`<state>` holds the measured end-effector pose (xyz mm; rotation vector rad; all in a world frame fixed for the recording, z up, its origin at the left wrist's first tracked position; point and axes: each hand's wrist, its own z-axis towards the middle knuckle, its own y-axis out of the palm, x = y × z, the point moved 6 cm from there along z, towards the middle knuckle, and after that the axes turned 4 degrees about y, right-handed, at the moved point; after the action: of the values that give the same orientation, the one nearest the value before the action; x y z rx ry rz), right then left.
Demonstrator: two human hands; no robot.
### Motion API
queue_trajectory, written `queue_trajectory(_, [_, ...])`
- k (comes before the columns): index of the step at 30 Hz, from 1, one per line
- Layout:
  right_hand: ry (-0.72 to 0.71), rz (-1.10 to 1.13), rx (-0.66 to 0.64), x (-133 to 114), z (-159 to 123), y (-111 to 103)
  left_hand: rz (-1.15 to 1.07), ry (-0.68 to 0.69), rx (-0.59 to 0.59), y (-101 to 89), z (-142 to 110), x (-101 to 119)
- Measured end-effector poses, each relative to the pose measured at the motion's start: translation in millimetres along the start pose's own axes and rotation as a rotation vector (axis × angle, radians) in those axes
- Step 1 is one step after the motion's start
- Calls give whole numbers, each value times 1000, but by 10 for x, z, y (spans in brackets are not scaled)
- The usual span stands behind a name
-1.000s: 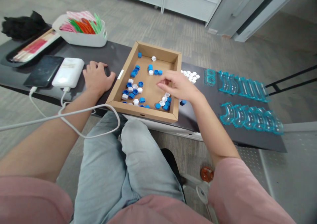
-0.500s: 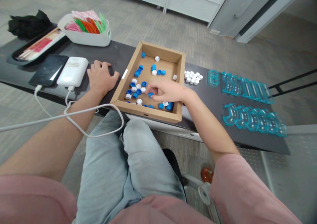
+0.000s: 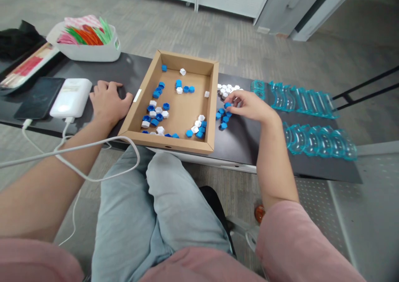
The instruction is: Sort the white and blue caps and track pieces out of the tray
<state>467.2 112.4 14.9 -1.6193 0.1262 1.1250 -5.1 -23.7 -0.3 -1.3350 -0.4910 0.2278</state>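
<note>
The head view shows a dark table [image 3: 241,138] bearing a shallow cardboard box [image 3: 187,145], with blue and white hexagonal pieces scattered inside. Beyond its right side lie rows of teal plastic parts [image 3: 318,141]. The left hand [image 3: 106,101] rests palm down beside the box, fingers spread, with no grip visible. The right hand [image 3: 251,104] is outside the box, thumb and fingertips drawn together at a blue piece [image 3: 227,105]; whether they grip it or only touch it, I cannot tell. That piece is at the edge of a small blue cluster [image 3: 223,125], near a white cluster [image 3: 223,94]. The step in hand looks like placing or adjusting this piece; the next move probably calls for a light fingertip release that leaves its neighbours undisturbed.
</note>
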Motion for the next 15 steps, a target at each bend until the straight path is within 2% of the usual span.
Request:
queue_trajectory(11, [33,-32,-78,170,-12,8,18,-15,-23,-53,-30,59])
queue_trajectory(15, [2,-76,-186,167,-65,63,10,-23,-29,-48,-28,51])
